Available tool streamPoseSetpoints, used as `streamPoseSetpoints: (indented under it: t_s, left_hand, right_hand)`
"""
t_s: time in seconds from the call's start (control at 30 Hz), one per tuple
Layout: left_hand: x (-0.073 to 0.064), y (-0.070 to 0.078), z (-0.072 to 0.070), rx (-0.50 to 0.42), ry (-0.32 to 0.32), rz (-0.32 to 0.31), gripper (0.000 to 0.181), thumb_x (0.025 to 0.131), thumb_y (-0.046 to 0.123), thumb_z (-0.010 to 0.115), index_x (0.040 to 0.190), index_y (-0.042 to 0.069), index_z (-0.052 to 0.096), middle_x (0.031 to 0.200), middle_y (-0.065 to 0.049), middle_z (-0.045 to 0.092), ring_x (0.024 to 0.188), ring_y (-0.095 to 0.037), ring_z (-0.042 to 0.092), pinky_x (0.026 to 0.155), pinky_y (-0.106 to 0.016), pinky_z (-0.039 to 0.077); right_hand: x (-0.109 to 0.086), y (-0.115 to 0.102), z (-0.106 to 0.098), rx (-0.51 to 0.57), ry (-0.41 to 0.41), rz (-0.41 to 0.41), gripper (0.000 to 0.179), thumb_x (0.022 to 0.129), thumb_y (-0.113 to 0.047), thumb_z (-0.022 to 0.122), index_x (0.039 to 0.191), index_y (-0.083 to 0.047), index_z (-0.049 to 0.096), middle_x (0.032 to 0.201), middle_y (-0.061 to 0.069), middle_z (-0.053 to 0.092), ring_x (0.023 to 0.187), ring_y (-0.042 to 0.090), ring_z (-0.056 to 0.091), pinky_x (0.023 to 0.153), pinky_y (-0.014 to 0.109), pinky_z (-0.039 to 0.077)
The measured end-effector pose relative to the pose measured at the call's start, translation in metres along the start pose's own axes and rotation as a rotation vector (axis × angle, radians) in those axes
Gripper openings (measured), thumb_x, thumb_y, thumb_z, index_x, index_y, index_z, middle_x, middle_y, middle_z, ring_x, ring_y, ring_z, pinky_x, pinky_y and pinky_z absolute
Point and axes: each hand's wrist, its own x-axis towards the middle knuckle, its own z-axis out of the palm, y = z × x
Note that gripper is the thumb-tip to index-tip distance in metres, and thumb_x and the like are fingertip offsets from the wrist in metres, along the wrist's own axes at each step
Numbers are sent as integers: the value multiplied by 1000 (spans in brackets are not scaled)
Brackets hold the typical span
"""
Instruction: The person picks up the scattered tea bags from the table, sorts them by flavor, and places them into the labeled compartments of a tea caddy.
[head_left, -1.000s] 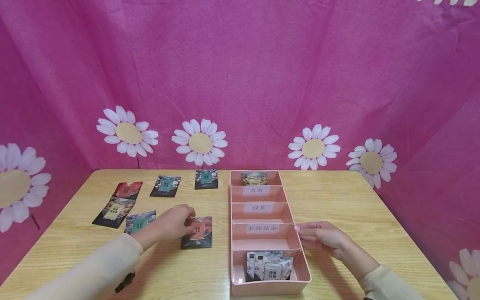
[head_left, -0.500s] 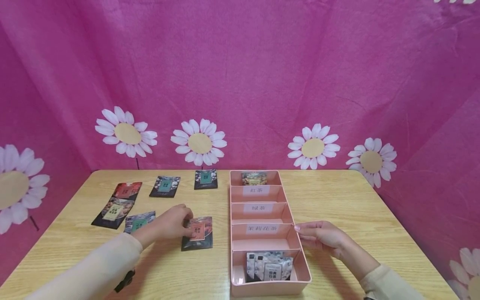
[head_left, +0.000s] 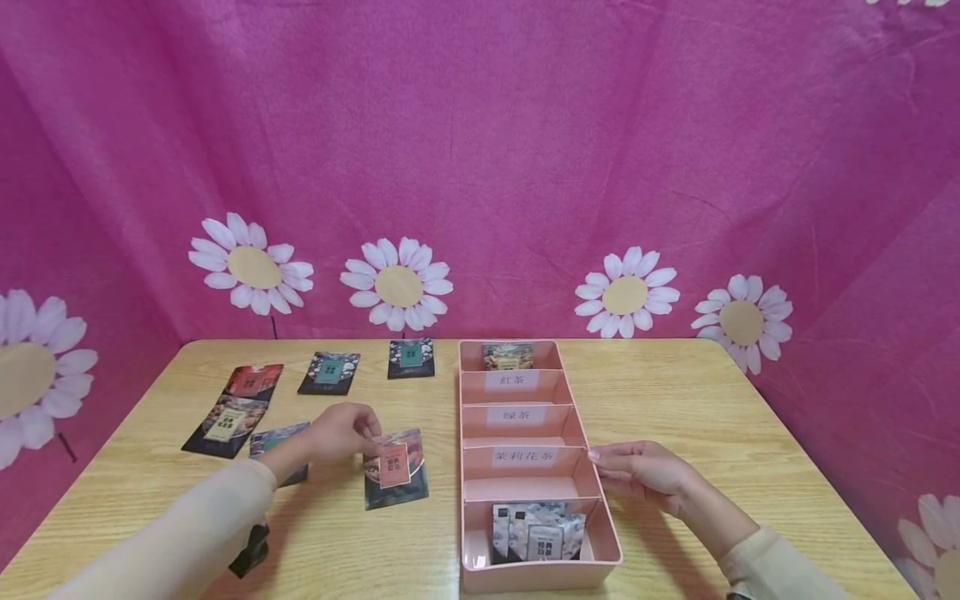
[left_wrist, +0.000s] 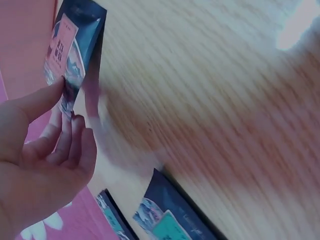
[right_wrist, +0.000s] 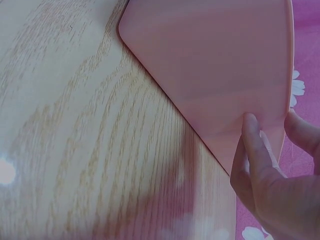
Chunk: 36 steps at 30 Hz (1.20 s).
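Note:
My left hand (head_left: 341,433) pinches the upper left corner of a tea sachet with a red label (head_left: 394,468). In the left wrist view that sachet (left_wrist: 70,45) is tilted up, thumb on its printed face and fingertips behind. Right of it stands a long pink divided box (head_left: 480,577). My right hand (head_left: 648,475) is at the box's right side; in the right wrist view its fingers (right_wrist: 255,145) touch the outer wall (right_wrist: 210,65) and the thumb is at the rim. A green-label sachet (head_left: 279,440) is partly hidden behind my left forearm.
Two green-label sachets (head_left: 330,372) lie toward the back. At the left, a yellow-label sachet (head_left: 227,423) overlaps a red-label one (head_left: 255,381). The box holds white-label sachets (head_left: 543,537) in its nearest compartment, a yellow-label sachet (head_left: 508,358) in its farthest; labels mark the dividers between.
My left hand has taken hold of the red-label sachet by its corner and tilted it up from the table, drawing back slightly left. The right hand and the box stay in place.

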Motion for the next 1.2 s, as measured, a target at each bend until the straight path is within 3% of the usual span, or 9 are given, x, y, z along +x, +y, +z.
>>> streamPoseSetpoints:
  t_s: [0.3,0.6,0.83,1.03,1.2]
  left_hand:
    - [2,-11,-5,-230,-47,-85,16,87,11,65,99,0,65,87,-6,67,78,-14,58,68,-27,50]
    - [1,-13,-9,-350,-46,-146,25,92,18,62,111,3,66,110,-8,68,99,-16,58,95,-40,49]
    - [1,-8,-13,-360,-34,-143,24,92,14,61,112,1,66,115,-12,67,101,-15,60,92,-37,50]
    - [1,-7,-15,-372,-34,-118,25,91,16,64,110,1,67,110,-9,70,99,-13,61,89,-34,51]
    - [3,-5,-18,-378,-22,-138,25,90,18,65,110,2,68,107,-6,70,99,-13,59,87,-31,49]
  right_hand:
    - [-1,-2,1,3,5,7,46,91,-15,64,122,17,53,98,-2,73,92,5,68,86,26,56]
    - [0,-1,2,-11,10,6,45,91,-16,64,121,16,55,99,-2,73,92,5,68,86,27,56]
    - [0,-1,2,-71,28,9,53,91,-22,64,124,18,52,102,-1,73,93,5,68,87,27,56]
    - [-1,-2,1,-73,26,9,53,91,-23,65,124,17,53,102,-2,72,94,5,68,87,28,56]
    - [-1,-1,0,-63,20,10,51,91,-23,65,122,15,55,101,-2,73,93,5,68,87,27,56]
